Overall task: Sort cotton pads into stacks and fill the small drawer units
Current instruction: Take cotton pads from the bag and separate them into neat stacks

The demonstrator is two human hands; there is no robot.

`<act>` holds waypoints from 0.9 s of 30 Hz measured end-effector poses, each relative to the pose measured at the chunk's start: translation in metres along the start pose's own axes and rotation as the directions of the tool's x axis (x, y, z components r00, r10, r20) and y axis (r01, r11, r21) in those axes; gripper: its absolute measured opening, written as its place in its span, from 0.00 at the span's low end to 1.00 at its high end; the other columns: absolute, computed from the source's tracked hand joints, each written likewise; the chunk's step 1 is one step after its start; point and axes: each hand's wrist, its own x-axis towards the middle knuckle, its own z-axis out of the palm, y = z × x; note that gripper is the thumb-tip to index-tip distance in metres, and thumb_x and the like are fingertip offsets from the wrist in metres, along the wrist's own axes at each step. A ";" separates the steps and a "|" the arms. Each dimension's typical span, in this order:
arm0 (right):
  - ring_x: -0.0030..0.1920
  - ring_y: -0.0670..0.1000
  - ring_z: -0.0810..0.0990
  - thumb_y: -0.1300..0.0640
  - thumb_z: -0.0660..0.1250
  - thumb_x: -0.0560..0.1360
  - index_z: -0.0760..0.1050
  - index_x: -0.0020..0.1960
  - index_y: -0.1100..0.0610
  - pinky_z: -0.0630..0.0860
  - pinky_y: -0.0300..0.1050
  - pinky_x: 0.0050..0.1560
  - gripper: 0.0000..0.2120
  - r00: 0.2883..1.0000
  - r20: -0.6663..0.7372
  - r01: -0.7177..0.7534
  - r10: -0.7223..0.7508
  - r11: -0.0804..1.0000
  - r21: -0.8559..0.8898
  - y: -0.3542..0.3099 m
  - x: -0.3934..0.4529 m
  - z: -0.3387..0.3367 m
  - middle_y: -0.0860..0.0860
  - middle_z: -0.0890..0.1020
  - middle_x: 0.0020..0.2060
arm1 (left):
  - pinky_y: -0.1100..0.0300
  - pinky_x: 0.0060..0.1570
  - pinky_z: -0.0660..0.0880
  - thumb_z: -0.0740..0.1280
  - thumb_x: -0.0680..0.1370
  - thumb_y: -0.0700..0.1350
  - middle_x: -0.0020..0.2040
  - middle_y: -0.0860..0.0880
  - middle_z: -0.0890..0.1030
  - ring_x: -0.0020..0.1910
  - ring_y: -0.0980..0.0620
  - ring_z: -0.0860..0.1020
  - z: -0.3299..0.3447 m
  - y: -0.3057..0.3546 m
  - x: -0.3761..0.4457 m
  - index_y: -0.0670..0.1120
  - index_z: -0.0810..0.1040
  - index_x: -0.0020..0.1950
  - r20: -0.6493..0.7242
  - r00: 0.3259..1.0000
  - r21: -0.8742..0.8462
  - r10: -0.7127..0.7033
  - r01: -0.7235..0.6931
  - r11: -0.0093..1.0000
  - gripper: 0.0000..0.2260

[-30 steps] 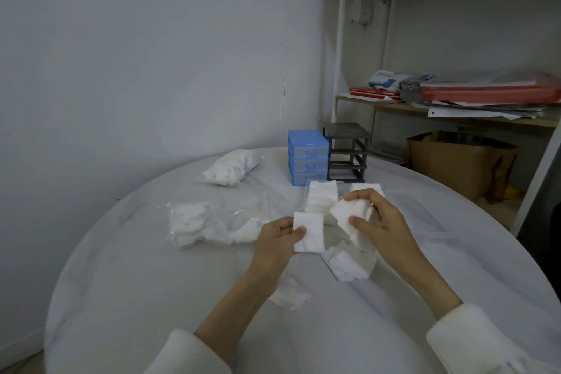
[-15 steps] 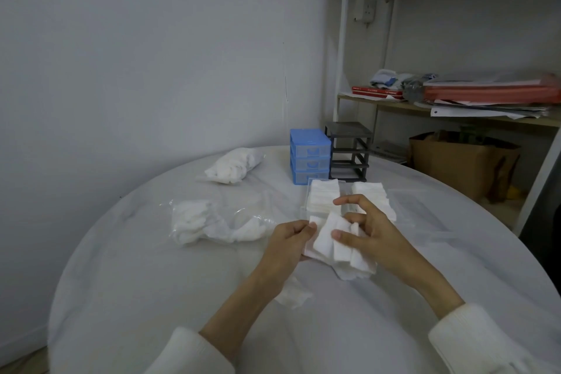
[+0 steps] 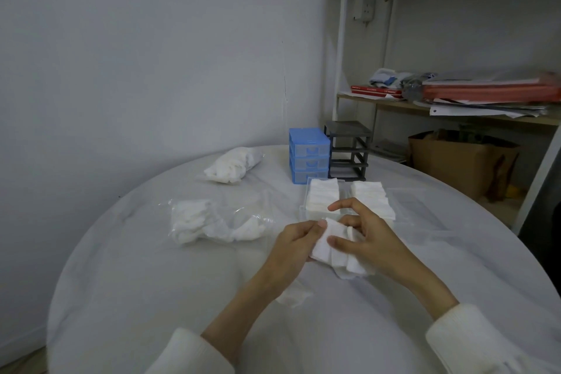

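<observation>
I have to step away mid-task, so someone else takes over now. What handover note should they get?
Left hand and right hand both grip a small batch of cotton pads above the table.
Two neat stacks lie in clear drawers beside the hands.
The grey drawer frame has open slots; the blue drawer unit is closed.
Left: square this batch, sort the bagged pads, refill units.

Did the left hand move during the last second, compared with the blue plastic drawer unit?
Yes. The left hand moved right, towards the right hand, bringing its pad onto the fanned white cotton pads; the blue plastic drawer unit stays put.
</observation>
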 end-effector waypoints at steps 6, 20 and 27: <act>0.39 0.41 0.79 0.59 0.73 0.71 0.69 0.55 0.46 0.74 0.32 0.39 0.18 0.998 -0.032 0.057 -0.058 0.998 -0.032 0.002 0.000 0.003 0.48 0.80 0.38 | 0.43 0.55 0.77 0.65 0.75 0.49 0.46 0.44 0.84 0.49 0.42 0.82 -0.002 -0.007 0.002 0.50 0.82 0.48 -0.027 0.996 0.094 0.084 -0.081 0.992 0.08; 0.33 0.40 0.66 0.61 0.56 0.58 0.62 0.41 0.52 0.63 0.33 0.31 0.12 0.980 -0.200 0.037 0.007 0.975 0.218 0.000 0.000 -0.008 0.45 0.67 0.35 | 0.52 0.45 0.69 0.64 0.67 0.61 0.39 0.46 0.74 0.41 0.49 0.71 -0.010 -0.027 0.017 0.40 0.76 0.42 -0.150 0.983 0.105 0.104 -0.089 0.990 0.23; 0.40 0.38 0.74 0.74 0.63 0.72 0.72 0.43 0.55 0.70 0.29 0.40 0.14 0.996 -0.072 0.065 -0.050 0.973 0.223 0.006 0.003 0.000 0.47 0.75 0.40 | 0.48 0.49 0.77 0.64 0.79 0.44 0.40 0.46 0.81 0.42 0.51 0.79 -0.007 -0.014 0.009 0.38 0.80 0.46 -0.097 0.993 0.041 0.066 -0.062 0.997 0.10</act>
